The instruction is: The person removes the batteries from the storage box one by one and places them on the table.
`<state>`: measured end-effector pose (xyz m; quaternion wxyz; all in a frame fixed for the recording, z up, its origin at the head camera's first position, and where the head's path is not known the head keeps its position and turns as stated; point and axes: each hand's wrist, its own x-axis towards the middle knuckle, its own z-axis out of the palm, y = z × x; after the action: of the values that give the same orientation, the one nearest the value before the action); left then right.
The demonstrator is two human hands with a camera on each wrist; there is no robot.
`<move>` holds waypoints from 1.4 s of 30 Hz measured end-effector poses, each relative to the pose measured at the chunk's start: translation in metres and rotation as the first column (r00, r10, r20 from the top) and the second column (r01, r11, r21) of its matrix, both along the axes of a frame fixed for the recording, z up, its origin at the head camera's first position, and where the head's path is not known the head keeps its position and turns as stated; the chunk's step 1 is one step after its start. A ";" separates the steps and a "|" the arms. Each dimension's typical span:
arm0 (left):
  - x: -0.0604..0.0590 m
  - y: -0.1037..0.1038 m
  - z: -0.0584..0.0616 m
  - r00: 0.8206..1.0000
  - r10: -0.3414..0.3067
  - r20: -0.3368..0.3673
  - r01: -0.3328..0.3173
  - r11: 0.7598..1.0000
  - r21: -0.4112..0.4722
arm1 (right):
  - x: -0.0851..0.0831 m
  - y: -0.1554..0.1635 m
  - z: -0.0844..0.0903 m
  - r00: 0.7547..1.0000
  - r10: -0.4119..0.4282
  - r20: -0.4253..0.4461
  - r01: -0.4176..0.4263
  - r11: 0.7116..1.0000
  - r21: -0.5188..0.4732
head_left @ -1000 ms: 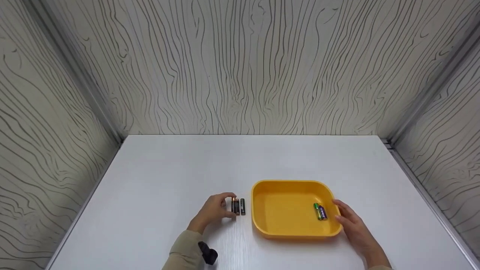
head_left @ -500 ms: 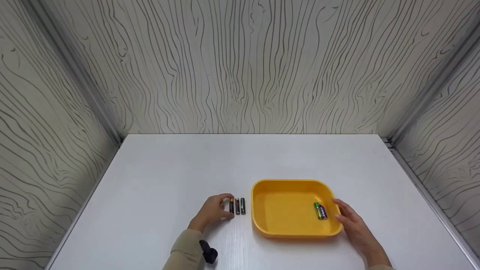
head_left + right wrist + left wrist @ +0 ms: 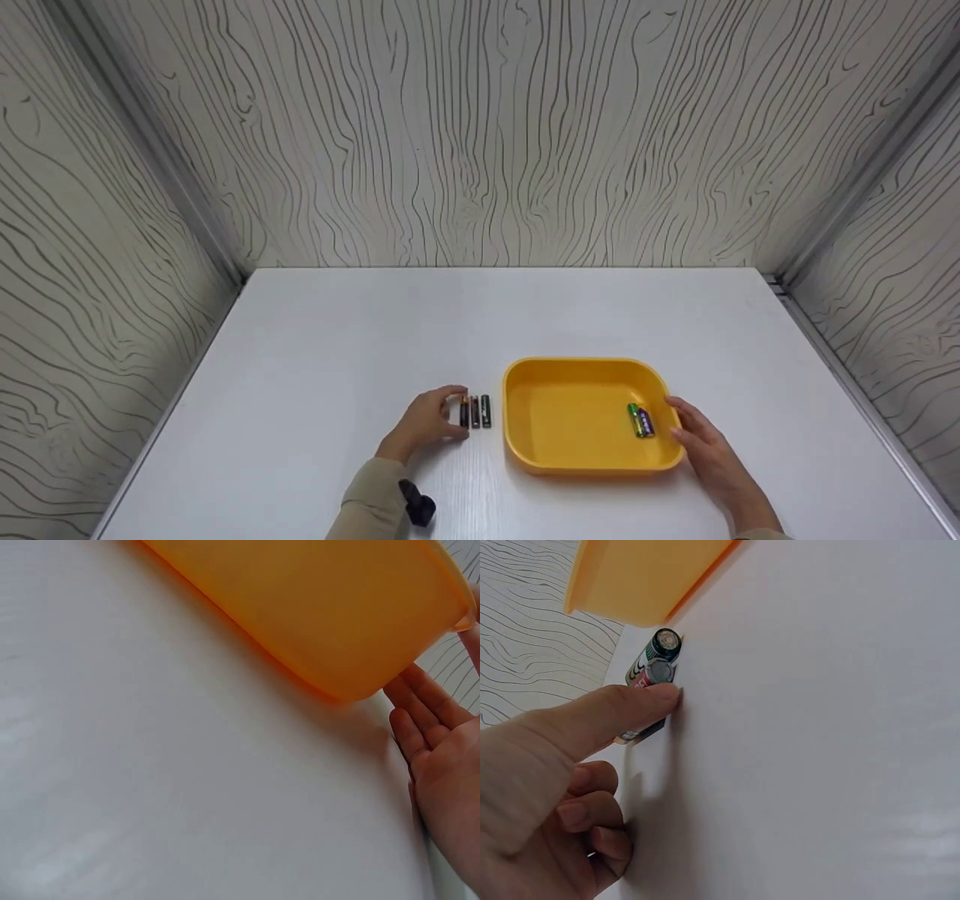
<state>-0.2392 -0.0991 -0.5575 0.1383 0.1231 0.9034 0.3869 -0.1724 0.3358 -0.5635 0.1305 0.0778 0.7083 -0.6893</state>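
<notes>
My left hand (image 3: 426, 418) pinches a black AA-type battery (image 3: 464, 413) end to end between thumb and index finger, at the left of a short row on the table. Beside it lie a middle battery (image 3: 475, 412) and a dark green battery (image 3: 486, 412), parallel to it. The left wrist view shows the thumb (image 3: 622, 712) largely hiding the pinched battery. At the right, my right hand (image 3: 709, 448) holds the rim of a yellow plastic tray (image 3: 577, 472), thumb and index finger on the edge. Inside lie a green battery (image 3: 635, 420) and a purple battery (image 3: 646, 424), side by side.
The white table (image 3: 345, 322) meets a wood-grain patterned back wall (image 3: 480, 135), with similar walls on both sides. A black device (image 3: 418, 504) sits at the left wrist, by the beige sleeve (image 3: 371, 495).
Compared with a second ago, my left hand and its battery have shifted slightly left, leaving a small gap to the middle battery. The right hand and tray stay in place.
</notes>
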 end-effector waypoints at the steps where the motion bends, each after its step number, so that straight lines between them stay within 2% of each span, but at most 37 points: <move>1: 0.000 0.000 0.000 1.000 -0.004 -0.001 0.004 1.000 0.002 | 0.000 0.000 0.000 1.000 -0.004 -0.001 0.004 1.000 -0.003; 13: 0.001 0.000 0.006 1.000 -0.007 -0.021 0.008 1.000 0.022 | -0.001 -0.001 0.000 1.000 -0.020 0.010 0.020 1.000 -0.019; 21: -0.001 0.001 0.000 0.998 0.040 0.039 -0.040 0.999 0.005 | -0.002 -0.002 0.001 1.000 -0.024 0.017 0.024 1.000 -0.003; 27: -0.001 0.002 0.001 0.998 0.042 0.050 -0.043 0.999 0.014 | -0.002 -0.001 0.000 1.000 -0.014 0.010 0.014 1.000 0.023; 31: 0.000 0.003 0.007 1.000 0.003 0.012 -0.003 0.999 0.042 | -0.002 -0.001 -0.001 1.000 -0.010 0.004 0.010 1.000 0.011; 35: 0.000 0.007 0.020 0.998 -0.050 -0.042 0.054 0.994 0.097 | -0.001 -0.001 -0.002 1.000 -0.014 0.003 0.014 1.000 -0.001; 42: 0.002 0.030 0.043 0.989 -0.091 -0.114 0.104 0.989 0.106 | 0.000 -0.001 0.000 1.000 -0.017 0.003 0.017 0.999 -0.029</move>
<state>-0.2368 -0.0687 -0.5140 0.1003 0.1957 0.8794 0.4223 -0.1725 0.3351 -0.5632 0.1266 0.0827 0.6976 -0.7004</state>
